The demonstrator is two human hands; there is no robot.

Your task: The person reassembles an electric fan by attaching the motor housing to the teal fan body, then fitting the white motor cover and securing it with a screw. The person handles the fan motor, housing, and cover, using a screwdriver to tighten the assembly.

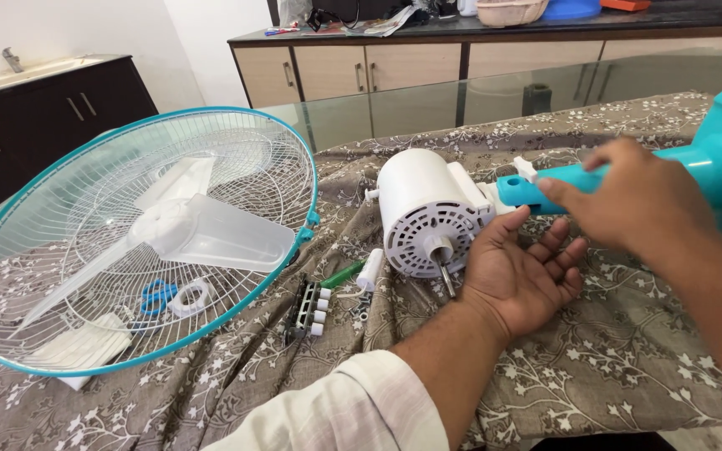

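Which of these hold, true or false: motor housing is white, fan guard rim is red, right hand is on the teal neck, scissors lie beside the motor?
1. The motor housing is white. True.
2. The fan guard has a red rim. False: the rim is teal.
3. The right hand is on the teal neck. True.
4. The blue scissors lie beside the motor. False: they lie under the guard.
5. The left hand is a closed fist. False: it is open, palm up, beside the motor housing.

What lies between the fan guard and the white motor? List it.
In the head view: a black switch block, a green-handled screwdriver and a small white cylinder on the patterned cloth.
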